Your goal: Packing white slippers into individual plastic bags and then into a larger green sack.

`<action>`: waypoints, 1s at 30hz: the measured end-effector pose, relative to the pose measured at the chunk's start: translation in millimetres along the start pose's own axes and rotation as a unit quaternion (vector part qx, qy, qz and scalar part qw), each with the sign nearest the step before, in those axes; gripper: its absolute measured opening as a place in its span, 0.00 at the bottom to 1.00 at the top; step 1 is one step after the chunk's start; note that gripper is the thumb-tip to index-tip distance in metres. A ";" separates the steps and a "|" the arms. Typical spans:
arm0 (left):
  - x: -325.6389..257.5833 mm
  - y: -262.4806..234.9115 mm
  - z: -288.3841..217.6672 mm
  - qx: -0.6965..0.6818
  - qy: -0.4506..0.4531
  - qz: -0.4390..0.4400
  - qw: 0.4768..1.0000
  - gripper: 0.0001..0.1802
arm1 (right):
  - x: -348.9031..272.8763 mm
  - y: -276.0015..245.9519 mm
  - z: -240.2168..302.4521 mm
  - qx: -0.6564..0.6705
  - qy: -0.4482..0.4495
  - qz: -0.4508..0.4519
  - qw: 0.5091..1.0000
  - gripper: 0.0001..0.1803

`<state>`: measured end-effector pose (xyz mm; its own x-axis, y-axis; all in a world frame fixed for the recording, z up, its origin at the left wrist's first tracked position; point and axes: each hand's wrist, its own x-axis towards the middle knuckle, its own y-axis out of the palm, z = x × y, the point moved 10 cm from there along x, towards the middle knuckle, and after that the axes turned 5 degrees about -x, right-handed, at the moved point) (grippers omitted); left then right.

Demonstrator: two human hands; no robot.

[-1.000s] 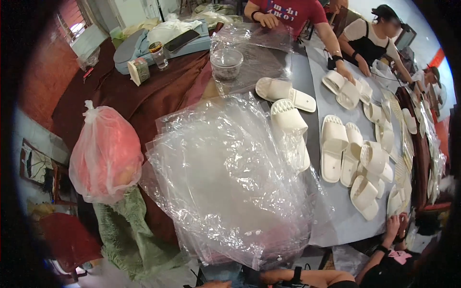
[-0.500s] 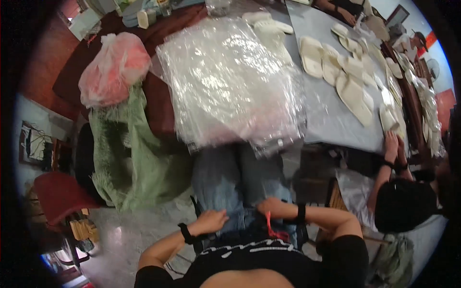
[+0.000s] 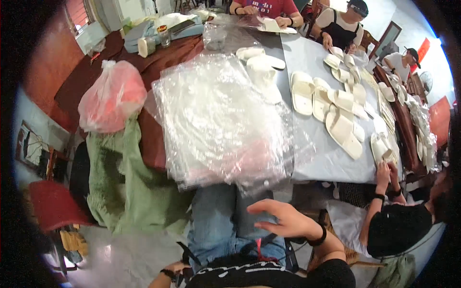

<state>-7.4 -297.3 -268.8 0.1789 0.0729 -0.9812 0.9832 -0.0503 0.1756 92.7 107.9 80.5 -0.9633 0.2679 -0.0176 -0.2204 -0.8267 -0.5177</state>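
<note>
I get hard white glare off the stack of clear bags (image 3: 216, 115): thin, slick plastic film, very glossy and crinkled along its edges. The cream slippers (image 3: 302, 93) look to me like moulded plastic or foam, smooth with only a soft sheen. I read the pink bundle's wrapper (image 3: 113, 103) as translucent film, wrinkled and faintly shiny, and the green sack (image 3: 141, 187) as coarse woven fibre, matt and frayed. Under them I see brown cloth (image 3: 153, 57), creased and dull, while the grey table covering (image 3: 331, 168) looks smooth with a mild shine. The jeans (image 3: 209, 216) show me matt, faded denim.
</note>
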 end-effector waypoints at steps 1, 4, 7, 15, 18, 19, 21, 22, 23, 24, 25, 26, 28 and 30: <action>-1.5 -7.1 3.9 -0.006 0.014 -0.027 0.999 0.11 | 13.4 -24.8 21.5 0.012 -0.070 -0.095 0.993 0.23; 17.4 -16.5 -28.9 0.027 0.065 -0.072 0.995 0.11 | 43.1 -53.6 40.4 -0.245 -0.120 -0.255 0.928 0.30; 29.2 -46.7 -53.7 0.047 0.107 -0.134 0.984 0.12 | 100.4 -47.6 8.7 -0.420 -0.056 -0.232 0.876 0.33; -10.0 -139.7 -93.2 0.150 0.216 -0.307 0.915 0.15 | 128.3 -48.9 -58.0 -0.340 0.059 -0.137 0.929 0.28; -17.3 -149.9 -95.8 0.195 0.275 -0.364 0.868 0.16 | 126.1 -53.8 -55.0 -0.417 0.054 -0.130 0.898 0.28; -16.6 -151.1 -96.8 0.211 0.297 -0.381 0.850 0.16 | 122.8 -48.6 -57.0 -0.428 0.044 -0.116 0.895 0.29; -10.6 -148.1 -100.4 0.243 0.346 -0.405 0.810 0.17 | 111.4 -40.9 -64.2 -0.448 0.045 -0.110 0.886 0.30; -8.0 -145.6 -103.6 0.262 0.372 -0.414 0.788 0.17 | 107.7 -32.8 -64.9 -0.446 0.033 -0.114 0.887 0.30; -5.6 -143.8 -107.1 0.281 0.400 -0.419 0.765 0.17 | 105.0 -25.7 -64.7 -0.445 0.025 -0.119 0.888 0.31; -2.9 -139.6 -109.3 0.299 0.426 -0.422 0.742 0.17 | 103.7 -21.6 -62.3 -0.447 0.018 -0.137 0.884 0.30; -1.3 -130.2 -106.3 0.315 0.450 -0.423 0.721 0.18 | 104.5 -14.1 -59.7 -0.447 0.011 -0.151 0.882 0.30; -0.2 -116.7 -103.8 0.331 0.477 -0.421 0.697 0.18 | 102.5 -10.1 -58.7 -0.466 0.023 -0.177 0.867 0.29; -36.3 -87.7 -141.5 0.349 0.514 -0.396 0.676 0.18 | 104.7 2.2 -74.1 -0.504 0.062 -0.215 0.834 0.29; -127.0 -72.7 -214.3 0.277 0.420 -0.337 0.796 0.10 | 106.0 8.6 -70.4 -0.492 0.086 -0.234 0.834 0.31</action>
<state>-93.7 -89.4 -139.7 -0.1918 0.8980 -0.3959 0.7409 -0.1321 -0.6585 -0.6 164.1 14.0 -0.7519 0.5844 0.3052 -0.2533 0.1714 -0.9521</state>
